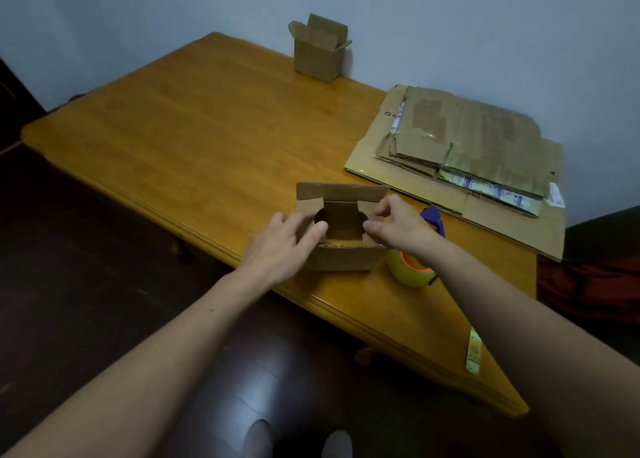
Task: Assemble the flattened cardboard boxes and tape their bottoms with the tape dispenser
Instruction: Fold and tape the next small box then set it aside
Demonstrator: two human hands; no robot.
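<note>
Flattened brown cardboard boxes lie stacked on the right part of the orange-brown wooden table, the biggest sheet at the bottom, smaller worn ones with old tape and labels on top. The table takes most of the view, with dark glossy floor to its left and in front.

Small brown cardboard box stands near the table's front edge, opened out, flaps up, both hands on it. A second brown cardboard box, upright with its top flaps open, stands at the far edge by the wall, well apart from the rest.

Left hand: fingers curled round the box's left side flap, thumb on top of it. Right hand: fingers and thumb pinch the right side flap. Both side flaps are folded inward over the opening.

Tape dispenser, a yellow-green roll with orange trim and a purple-blue handle, lies just beside the held box on its right, partly hidden under the right wrist.

A short yellowish tape strip hangs on the table's near edge, by the right forearm.
</note>
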